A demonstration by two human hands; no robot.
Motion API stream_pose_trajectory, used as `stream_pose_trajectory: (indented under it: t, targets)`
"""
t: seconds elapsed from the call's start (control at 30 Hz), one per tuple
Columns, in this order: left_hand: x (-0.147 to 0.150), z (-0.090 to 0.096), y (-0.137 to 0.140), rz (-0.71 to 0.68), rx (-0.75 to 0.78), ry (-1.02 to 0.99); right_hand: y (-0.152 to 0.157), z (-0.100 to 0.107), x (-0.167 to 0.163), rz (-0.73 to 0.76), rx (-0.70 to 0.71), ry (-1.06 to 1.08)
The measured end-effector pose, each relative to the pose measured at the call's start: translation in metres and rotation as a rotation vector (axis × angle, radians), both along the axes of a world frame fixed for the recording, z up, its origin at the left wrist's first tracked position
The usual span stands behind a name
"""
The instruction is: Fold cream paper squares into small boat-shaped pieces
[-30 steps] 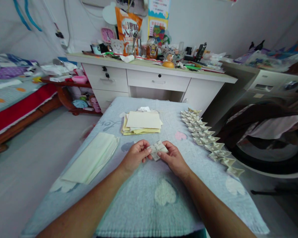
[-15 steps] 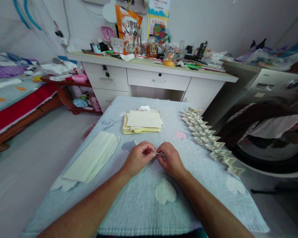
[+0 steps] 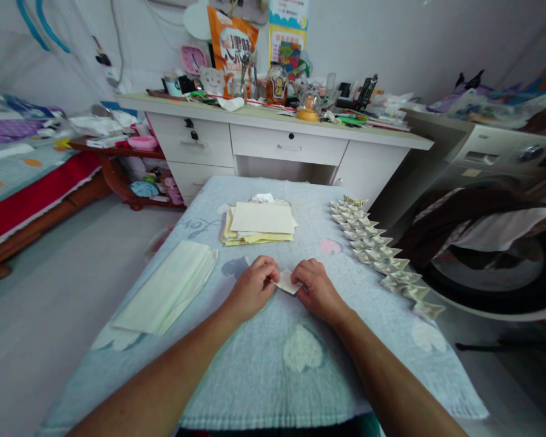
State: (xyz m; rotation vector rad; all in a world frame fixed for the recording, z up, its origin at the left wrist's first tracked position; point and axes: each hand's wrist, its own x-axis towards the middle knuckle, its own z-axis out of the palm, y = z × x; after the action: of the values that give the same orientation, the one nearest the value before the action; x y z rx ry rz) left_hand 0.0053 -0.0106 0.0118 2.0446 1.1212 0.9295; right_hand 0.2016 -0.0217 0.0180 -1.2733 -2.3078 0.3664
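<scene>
A small folded piece of paper [image 3: 287, 282] is held low over the cloth-covered table [image 3: 236, 388]. My left hand [image 3: 256, 285] pinches its left end, fingers closed. On the opposite side, my right hand [image 3: 317, 287] grips the right edge with bent fingers. Beyond my hands lies a stack of cream and yellow paper sheets [image 3: 264, 217]. To the left rests a pile of long pale-green paper [image 3: 168, 288]. Along the right side runs a row of folded paper pieces [image 3: 373, 243] with pointed tips, set close together.
A white desk [image 3: 291, 136] with drawers and clutter on top stands past the table. On the right is a washing machine [image 3: 482, 152] with dark cloth hanging from its door. A bed [image 3: 36, 182] and a low red-brown shelf [image 3: 118, 149] are on the left.
The folded paper was edge-on between my fingertips and now lies flatter, its pale face showing. My hands have spread slightly apart.
</scene>
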Motion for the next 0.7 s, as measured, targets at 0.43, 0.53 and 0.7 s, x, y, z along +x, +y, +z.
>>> stream_pose_trajectory:
  t: [0.43,0.53,0.7]
  targets:
    - [-0.004,0.011,-0.008,-0.159,0.156,0.338,-0.003,0.007,0.002,0.067,-0.081,-0.117]
    - [-0.003,0.006,-0.007,-0.197,0.17,0.342,-0.002,0.007,0.003,0.065,-0.088,-0.093]
    - [-0.003,0.001,-0.004,-0.177,0.184,0.338,0.0,0.007,0.009,0.054,-0.098,-0.051]
